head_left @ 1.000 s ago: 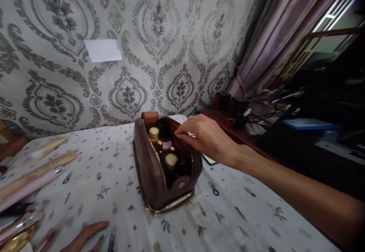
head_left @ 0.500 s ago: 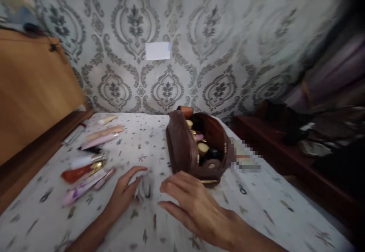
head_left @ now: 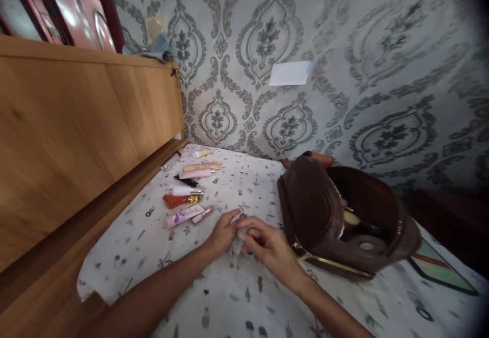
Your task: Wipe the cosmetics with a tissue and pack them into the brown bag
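Observation:
My left hand [head_left: 225, 233] and my right hand [head_left: 263, 238] meet over the patterned cloth. Between them is a small crumpled, greyish see-through thing [head_left: 236, 246], whose kind I cannot make out. Both hands have their fingers closed on it, and its lower end hangs below them. To the right stands a brown bag [head_left: 305, 205], unzipped, with a pale-topped container [head_left: 349, 219] and dark items inside. Left of my hands lie a pink lipstick-like tube [head_left: 202, 214], a white and purple tube [head_left: 184, 216] and an amber bottle [head_left: 176, 201].
Farther back lie a white bottle [head_left: 181, 190], a black tube [head_left: 187, 180], a pink tube [head_left: 195, 173] and a cream tube [head_left: 202, 153]. A wooden cabinet [head_left: 87, 124] borders the left. A green flat item [head_left: 445, 266] lies beyond the bag. Patterned wall [head_left: 244, 73] rises behind.
My right hand has moved from apart to closing on the see-through thing beside my left hand. The view has turned left, so the bag appears farther right and larger.

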Motion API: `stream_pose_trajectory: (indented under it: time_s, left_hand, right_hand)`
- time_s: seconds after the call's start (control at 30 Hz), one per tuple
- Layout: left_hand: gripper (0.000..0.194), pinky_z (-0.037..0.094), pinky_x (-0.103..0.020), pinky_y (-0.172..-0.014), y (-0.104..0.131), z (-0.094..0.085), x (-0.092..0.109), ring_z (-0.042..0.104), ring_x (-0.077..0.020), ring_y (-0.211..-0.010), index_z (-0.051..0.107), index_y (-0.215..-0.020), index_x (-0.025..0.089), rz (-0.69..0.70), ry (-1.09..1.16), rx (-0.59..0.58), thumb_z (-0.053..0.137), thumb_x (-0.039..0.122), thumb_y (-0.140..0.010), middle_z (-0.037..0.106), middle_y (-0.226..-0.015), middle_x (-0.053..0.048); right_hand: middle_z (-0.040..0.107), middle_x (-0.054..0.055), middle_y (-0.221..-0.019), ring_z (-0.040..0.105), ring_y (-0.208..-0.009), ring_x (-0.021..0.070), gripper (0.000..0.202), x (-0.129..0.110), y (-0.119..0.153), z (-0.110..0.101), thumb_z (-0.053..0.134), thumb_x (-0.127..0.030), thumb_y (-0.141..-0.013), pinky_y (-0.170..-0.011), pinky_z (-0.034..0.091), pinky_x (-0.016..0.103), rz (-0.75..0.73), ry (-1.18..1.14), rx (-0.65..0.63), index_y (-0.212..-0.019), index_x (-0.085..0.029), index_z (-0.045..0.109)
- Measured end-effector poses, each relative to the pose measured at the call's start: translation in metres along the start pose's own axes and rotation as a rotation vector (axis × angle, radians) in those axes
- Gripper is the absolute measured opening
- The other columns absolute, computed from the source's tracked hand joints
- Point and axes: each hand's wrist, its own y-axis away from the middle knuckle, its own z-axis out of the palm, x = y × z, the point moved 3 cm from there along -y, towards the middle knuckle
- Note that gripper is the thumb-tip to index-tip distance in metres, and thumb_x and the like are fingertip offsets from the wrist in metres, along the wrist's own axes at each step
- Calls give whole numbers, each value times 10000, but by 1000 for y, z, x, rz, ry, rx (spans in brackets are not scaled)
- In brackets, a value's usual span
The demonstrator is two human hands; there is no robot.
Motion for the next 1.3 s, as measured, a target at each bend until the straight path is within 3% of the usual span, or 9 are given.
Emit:
stream_pose_trajectory:
  time_s: [0.1,0.23,0.33,0.43,0.6,0.77,0.93,1.1,1.3]
  left_hand:
    - [386,365,-418,-1057,-6,-3,8,543,-297,-1189,676,-1096,147,61,20,9,574,399,-821,691,-1170,-85]
    - [324,445,-409,-968,-9,-2,16,618,-285,-1063,695,-1031,135,153,38,-74,523,324,-831,737,-1027,-59]
    - [311,445,-421,-977,-8,0,18,626,-291,-1066,698,-1030,135,200,24,-123,522,269,-812,744,-1029,-62]
    - [319,408,-418,-1035,-7,4,17,624,-282,-1095,700,-1048,132,247,4,-179,539,269,-808,734,-1092,-78]
    - [352,423,-400,-1038,-9,5,14,622,-263,-1125,686,-1110,136,277,-10,-230,524,274,-830,710,-1171,-85]
    - [355,411,-419,-1056,-12,3,12,624,-270,-1133,679,-1141,171,259,-44,-250,531,301,-846,702,-1197,-67]
    - [367,412,-421,-1054,-13,4,11,614,-274,-1142,674,-1154,191,253,-67,-270,547,337,-842,701,-1195,-58]
    - [301,439,-387,-1012,-13,2,12,631,-256,-1088,698,-1050,152,246,-89,-251,534,261,-822,733,-1076,-59]
    - [256,463,-368,-953,-9,3,18,650,-245,-1008,700,-974,159,242,-76,-229,531,244,-801,738,-1010,-59]
  right_hand:
    - [527,-48,-506,371,-392,89,305,3,-17,-3,560,-466,-860,-398,288,206,22,-125,147,-942,-173,583]
    - [543,-29,-568,466,-479,103,213,-4,-63,2,581,-380,-825,-454,361,206,-113,-39,247,-855,-172,617]
    - [615,4,-689,573,-595,121,127,-4,-115,18,559,-257,-818,-531,433,205,-38,147,130,-827,-165,646]
    - [619,2,-643,586,-600,119,124,3,-166,37,555,-167,-815,-542,434,192,101,306,-8,-786,-154,674]
    - [548,-15,-479,519,-467,101,173,22,-213,61,635,-122,-749,-465,370,187,220,427,-146,-579,-145,651]
    - [505,-25,-392,467,-381,96,206,42,-227,71,643,-144,-747,-430,365,195,324,521,-285,-540,-147,644]
    - [498,-38,-384,498,-411,94,203,47,-233,74,664,-88,-685,-428,347,174,316,570,-280,-502,-153,603]
    - [561,-28,-455,559,-467,101,137,41,-224,58,657,-185,-760,-440,358,164,249,532,-163,-631,-150,629]
    - [622,-9,-627,622,-569,116,94,17,-189,24,571,-245,-848,-507,422,182,109,415,53,-841,-160,610]
